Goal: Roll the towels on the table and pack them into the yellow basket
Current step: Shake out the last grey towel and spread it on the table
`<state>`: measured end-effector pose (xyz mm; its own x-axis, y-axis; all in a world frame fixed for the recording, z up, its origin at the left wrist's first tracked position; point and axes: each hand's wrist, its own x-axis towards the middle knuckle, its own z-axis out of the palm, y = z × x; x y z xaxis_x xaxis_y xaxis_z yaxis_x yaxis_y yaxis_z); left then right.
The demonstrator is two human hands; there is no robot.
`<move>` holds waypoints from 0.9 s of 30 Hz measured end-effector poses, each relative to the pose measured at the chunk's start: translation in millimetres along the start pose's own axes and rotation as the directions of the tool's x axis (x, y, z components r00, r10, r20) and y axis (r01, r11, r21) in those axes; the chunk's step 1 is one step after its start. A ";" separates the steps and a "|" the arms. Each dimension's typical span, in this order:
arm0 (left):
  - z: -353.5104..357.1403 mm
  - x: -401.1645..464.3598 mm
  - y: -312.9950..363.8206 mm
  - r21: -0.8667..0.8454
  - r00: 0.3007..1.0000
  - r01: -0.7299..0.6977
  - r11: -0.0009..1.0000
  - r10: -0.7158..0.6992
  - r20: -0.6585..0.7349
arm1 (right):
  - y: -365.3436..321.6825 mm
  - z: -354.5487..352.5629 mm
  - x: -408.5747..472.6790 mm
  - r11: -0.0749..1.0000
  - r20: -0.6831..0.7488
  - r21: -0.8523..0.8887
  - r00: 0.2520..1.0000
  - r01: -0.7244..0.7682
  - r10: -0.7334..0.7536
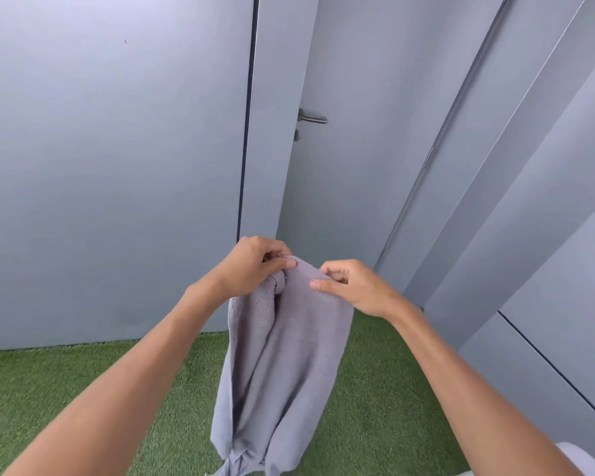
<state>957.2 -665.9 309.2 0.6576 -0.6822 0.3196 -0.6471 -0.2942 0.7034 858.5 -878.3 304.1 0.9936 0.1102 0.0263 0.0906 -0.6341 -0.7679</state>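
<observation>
A pale grey towel point(282, 365) hangs in the air in front of me, loosely folded lengthwise, its lower end near the bottom edge of the view. My left hand point(255, 262) pinches its top edge at the left corner. My right hand point(351, 286) pinches the top edge a little to the right, thumb on the near side of the cloth. The table and the yellow basket are out of view.
Grey wall panels and a grey door with a metal lever handle point(311, 117) stand ahead. Green artificial turf point(49, 389) covers the floor. A pale rounded object point(574, 458) shows at the bottom right corner.
</observation>
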 end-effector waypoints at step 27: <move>131.5 -48.0 -24.1 0.019 0.868 0.429 0.903 -0.418 0.267 | 181.7 0.1 -215.3 0.618 -0.454 -0.128 0.600 -0.775 0.658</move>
<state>890.5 -714.0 193.5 0.7385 -0.6480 -0.1861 -0.3094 -0.5710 0.7604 661.1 -1017.2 158.8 0.6868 -0.6990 -0.1991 -0.7056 -0.5755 -0.4135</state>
